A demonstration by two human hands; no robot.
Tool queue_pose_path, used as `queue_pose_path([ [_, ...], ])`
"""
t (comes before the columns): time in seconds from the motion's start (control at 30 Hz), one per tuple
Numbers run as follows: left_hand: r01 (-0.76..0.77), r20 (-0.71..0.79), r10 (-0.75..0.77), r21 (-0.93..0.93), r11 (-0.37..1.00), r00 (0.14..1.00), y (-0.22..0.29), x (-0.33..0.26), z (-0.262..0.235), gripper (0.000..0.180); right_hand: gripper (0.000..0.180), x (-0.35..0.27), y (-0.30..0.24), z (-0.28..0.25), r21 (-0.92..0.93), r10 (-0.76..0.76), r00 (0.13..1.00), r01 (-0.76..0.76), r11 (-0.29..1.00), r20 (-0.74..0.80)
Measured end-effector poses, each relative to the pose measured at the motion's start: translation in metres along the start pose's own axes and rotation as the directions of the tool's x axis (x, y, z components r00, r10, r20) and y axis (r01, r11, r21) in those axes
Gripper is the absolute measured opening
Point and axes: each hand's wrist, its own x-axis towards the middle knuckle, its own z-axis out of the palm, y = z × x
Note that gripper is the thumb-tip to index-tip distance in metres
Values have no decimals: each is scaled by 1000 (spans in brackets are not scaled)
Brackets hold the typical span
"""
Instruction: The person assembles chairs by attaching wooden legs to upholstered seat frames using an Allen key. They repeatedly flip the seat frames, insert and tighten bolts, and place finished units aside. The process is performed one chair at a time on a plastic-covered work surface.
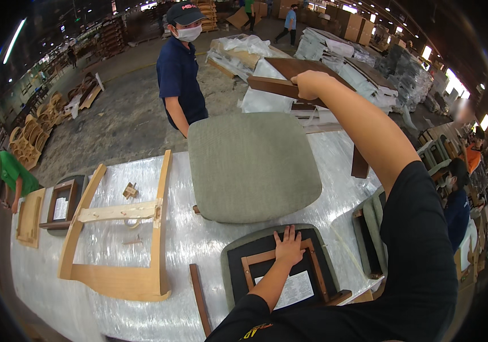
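In front of me an upholstered chair seat (318, 251) lies underside up, with a dark wooden frame (314, 256) and a white label (290, 289) on it. My left hand (288, 251) rests flat there with fingers spread, touching the frame. My right hand (310, 84) is stretched far out at the upper right, its fingers wrapped round a dark brown wooden bar (271, 86). Between my hands and to the left, a grey-green padded seat (252, 165) shows its cloth top. A dark wooden leg (359, 165) stands out below my right forearm; its joining to the bar is hidden.
A pale wooden chair frame (113, 279) and a small metal piece (130, 190) lie left on the plastic-covered table (101, 313). A loose dark bar (199, 299) lies nearer. Across the table stands a masked co-worker (181, 74). Wrapped stacks (363, 74) rise behind; more seats (369, 233) sit right.
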Motion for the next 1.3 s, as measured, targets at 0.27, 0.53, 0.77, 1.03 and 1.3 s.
queue_pose_path([
  [0.27, 3, -9, -4, -55, 998, 1000, 0, -1, -8, 81, 43, -105, 45, 77, 55, -76, 997, 75, 996, 14],
  [0.53, -30, -7, 30, 15, 999, 1000, 0, 11, 21, 79, 60, -324, 77, 198, 116, 90, 962, -123, 986, 258],
  [0.77, 28, -2, -28, 29, 999, 1000, 11, 12, 22, 82, 52, -461, 51, 345, 196, 220, 805, -381, 904, 551],
  [1.03, 42, 42, -49, 152, 987, 998, 20, 12, 14, 83, 48, -483, 0, 497, 340, 283, 765, -542, 768, 579],
  [1.3, 49, -21, -46, 135, 990, 999, 17, 13, 21, 82, 42, -437, 2, 463, 498, 277, 935, -353, 792, 222],
])
